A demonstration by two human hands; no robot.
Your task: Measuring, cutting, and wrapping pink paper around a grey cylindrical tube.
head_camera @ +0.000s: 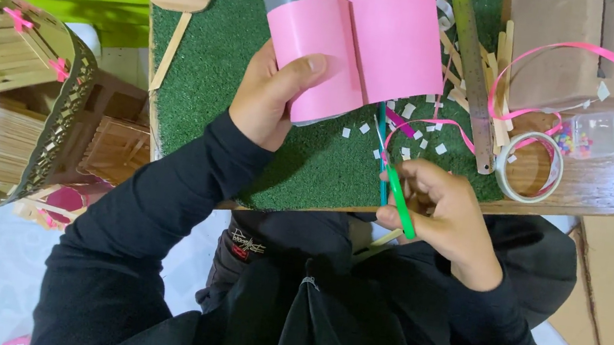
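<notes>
seen from above, two hands in black sleeves work over a wooden counter [601, 190] covered partly by one sheet of green artificial turf [208, 78]. the left hand [270, 95] grips one grey cylinder wrapped in pink paper [316, 54], thumb pressed across the paper's lower edge, the other fingers curled around the far side out of sight. one loose flap of the pink paper [406, 34] stands open to the right of the cylinder. the right hand [445, 212], just below the flap, has its fingers closed around one pair of scissors with green handles [399, 189], blades pointing up toward the paper. many small white paper scraps [409, 127] lie scattered on the turf between the hands. to the right lie one metal ruler [474, 76], one roll of clear tape [529, 167], one small clear plastic box of coloured beads [592, 134] and one looping pink ribbon [572, 50].
</notes>
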